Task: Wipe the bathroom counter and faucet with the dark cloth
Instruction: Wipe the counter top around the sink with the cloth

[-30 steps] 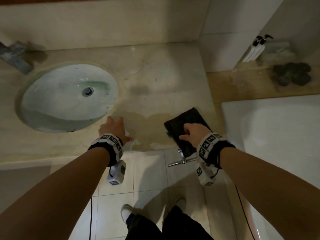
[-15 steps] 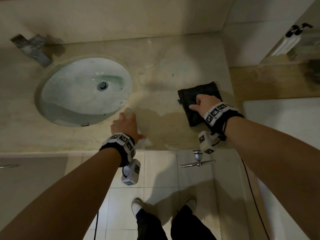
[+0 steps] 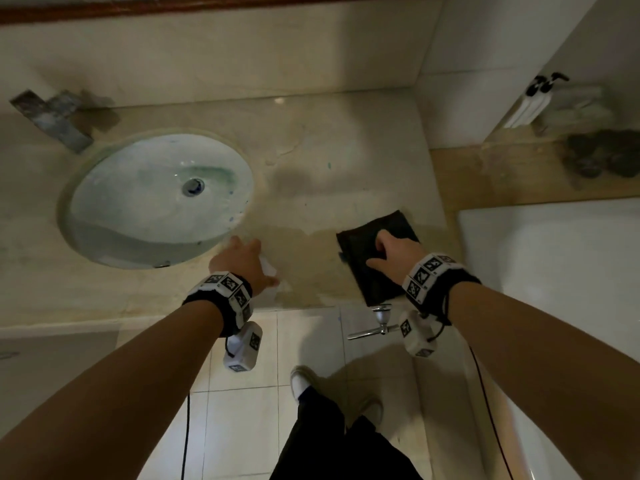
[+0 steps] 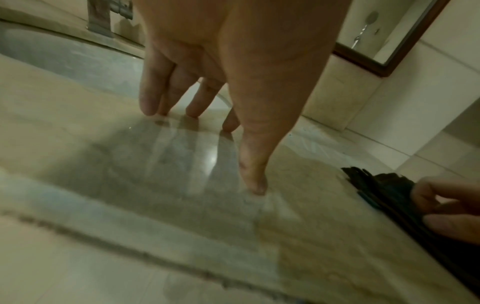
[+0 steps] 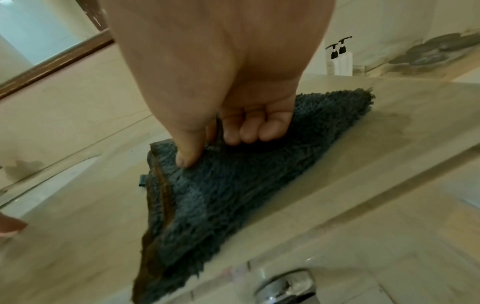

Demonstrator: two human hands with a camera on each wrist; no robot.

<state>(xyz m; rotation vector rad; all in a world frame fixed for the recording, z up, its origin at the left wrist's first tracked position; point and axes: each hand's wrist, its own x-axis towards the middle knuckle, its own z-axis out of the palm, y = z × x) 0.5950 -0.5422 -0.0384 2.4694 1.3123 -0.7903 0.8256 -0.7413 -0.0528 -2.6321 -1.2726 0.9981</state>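
The beige stone table (image 3: 346, 161) fills the head view, with the oval sink (image 3: 156, 199) set into its left half and the faucet (image 3: 52, 116) at the back left corner. Only that view shows both arms at once. The right wrist view alone shows the dark cloth (image 5: 233, 185) is shaggy and folded, with a brownish edge along its left side. It lies flat at the table's right front, its long axis running from the front edge toward the back wall. The right hand (image 3: 394, 254) presses on it, fingers curled onto the pile, thumb planted. Well apart to the left, the left hand (image 3: 242, 261) rests straight fingertips (image 4: 149, 102) on the wet stone beside the sink.
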